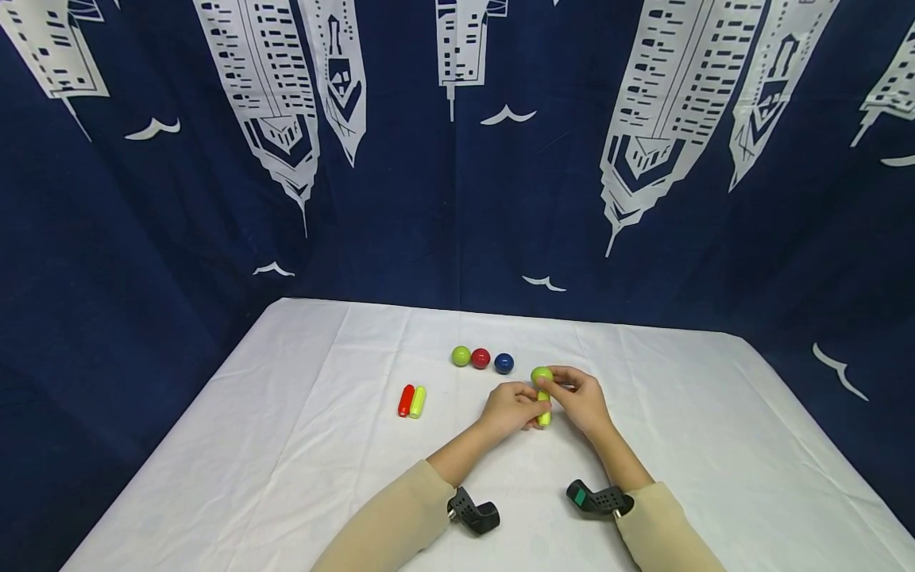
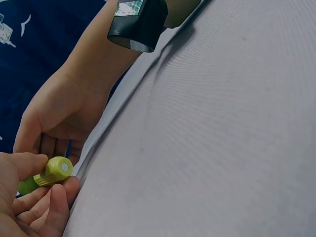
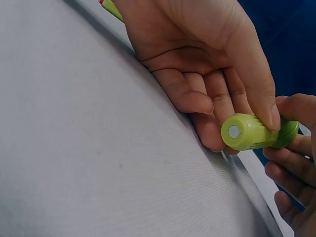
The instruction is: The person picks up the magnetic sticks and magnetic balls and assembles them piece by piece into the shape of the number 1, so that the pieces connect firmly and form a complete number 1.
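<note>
My left hand (image 1: pixel 511 409) pinches a yellow-green rod (image 1: pixel 545 413) between thumb and fingers; a pale round disc (image 3: pixel 233 131) shows in its near end. At the rod's far end, the fingers and thumb of my right hand (image 1: pixel 582 401) hold a green ball (image 1: pixel 541 372). Rod and ball meet in line, as the right wrist view shows. Behind the hands, a green ball (image 1: pixel 461 356), a red ball (image 1: pixel 480 358) and a blue ball (image 1: pixel 503 364) lie in a row. Left of the hands, a red rod (image 1: pixel 406 400) lies beside another yellow-green rod (image 1: pixel 418 402).
A white cloth (image 1: pixel 307 461) covers the table. Behind it hangs a dark blue curtain (image 1: pixel 457 222) with white building prints. Each wrist wears a black camera mount (image 1: pixel 475 512), close above the tabletop.
</note>
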A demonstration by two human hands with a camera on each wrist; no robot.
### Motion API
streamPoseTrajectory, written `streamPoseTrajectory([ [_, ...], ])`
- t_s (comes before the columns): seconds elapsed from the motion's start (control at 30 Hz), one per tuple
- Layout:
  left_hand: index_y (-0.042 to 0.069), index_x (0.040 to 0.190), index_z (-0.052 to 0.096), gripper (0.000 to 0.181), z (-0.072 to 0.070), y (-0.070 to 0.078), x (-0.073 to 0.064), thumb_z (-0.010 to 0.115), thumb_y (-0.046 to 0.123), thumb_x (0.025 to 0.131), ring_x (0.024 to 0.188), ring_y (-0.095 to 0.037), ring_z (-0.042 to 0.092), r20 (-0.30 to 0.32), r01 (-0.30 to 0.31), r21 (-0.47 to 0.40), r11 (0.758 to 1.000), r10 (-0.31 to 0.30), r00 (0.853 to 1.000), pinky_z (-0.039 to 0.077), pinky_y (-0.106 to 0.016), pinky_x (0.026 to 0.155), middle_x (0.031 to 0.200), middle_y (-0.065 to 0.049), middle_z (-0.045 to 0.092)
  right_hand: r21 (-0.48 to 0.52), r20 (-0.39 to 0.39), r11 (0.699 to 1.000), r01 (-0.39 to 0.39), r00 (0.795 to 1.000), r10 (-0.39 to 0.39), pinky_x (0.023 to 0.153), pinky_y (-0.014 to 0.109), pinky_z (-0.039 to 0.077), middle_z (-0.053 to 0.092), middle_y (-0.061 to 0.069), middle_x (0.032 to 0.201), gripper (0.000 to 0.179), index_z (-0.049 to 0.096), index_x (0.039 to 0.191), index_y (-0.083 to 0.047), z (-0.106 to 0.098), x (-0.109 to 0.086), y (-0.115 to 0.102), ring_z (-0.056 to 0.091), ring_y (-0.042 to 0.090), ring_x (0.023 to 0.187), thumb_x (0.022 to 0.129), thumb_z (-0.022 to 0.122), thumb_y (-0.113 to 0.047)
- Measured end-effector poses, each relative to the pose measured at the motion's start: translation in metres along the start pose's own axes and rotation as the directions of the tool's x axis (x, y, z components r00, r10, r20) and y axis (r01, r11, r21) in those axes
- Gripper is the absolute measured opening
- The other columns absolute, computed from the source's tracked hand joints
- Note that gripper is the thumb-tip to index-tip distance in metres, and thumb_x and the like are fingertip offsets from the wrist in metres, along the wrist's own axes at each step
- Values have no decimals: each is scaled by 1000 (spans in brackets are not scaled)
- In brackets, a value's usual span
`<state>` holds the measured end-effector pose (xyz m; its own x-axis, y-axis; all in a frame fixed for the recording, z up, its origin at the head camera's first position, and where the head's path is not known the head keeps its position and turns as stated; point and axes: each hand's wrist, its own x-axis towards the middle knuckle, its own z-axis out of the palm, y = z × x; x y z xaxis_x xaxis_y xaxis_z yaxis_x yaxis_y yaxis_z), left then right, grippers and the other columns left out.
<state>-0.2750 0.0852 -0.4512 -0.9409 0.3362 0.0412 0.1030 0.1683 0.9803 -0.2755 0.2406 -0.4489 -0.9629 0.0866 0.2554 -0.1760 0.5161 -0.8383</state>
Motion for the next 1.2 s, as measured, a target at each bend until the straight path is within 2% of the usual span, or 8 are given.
streamPoseTrajectory([
  [0.4,-2,92,66,17,0,-1,-1,74,12,86,54,-7,61,4,14,-1,1000,-14,1000,52,-19,54,67,0,66,11,-1,1000,-26,1000,26,76,25,48,70,13,99,36,69,112,3,0,-4,1,64,21,92,89,73,-25],
  [0.73,-3,94,66,18,0,-2,0,74,11,86,55,-7,62,7,13,-14,1000,-13,1000,54,-21,56,69,0,66,31,32,994,-107,994,106,79,24,47,69,16,107,49,64,120,4,-5,-8,-1,62,26,102,91,70,-35],
  [0.8,-3,94,66,18,0,-3,0,74,11,87,56,-8,62,10,11,-21,1000,-11,1000,54,-21,56,69,0,66,39,41,991,-128,991,126,75,23,48,69,16,107,51,63,121,5,-6,-10,-2,63,24,99,91,69,-37],
  [0.97,-5,94,66,18,0,-3,-1,74,10,87,56,-9,64,9,-2,-38,999,2,1000,55,-22,56,70,-1,66,104,63,980,-170,984,164,62,23,51,70,15,96,48,61,119,9,-9,-15,-6,66,16,77,94,67,-32],
  [1.2,-5,94,66,17,1,-2,-1,73,9,87,54,-7,61,10,5,-41,999,-5,1000,54,-21,55,69,-1,65,162,94,962,-220,974,207,59,23,55,70,9,80,39,62,111,14,-8,-20,-9,65,14,65,94,65,-22],
])
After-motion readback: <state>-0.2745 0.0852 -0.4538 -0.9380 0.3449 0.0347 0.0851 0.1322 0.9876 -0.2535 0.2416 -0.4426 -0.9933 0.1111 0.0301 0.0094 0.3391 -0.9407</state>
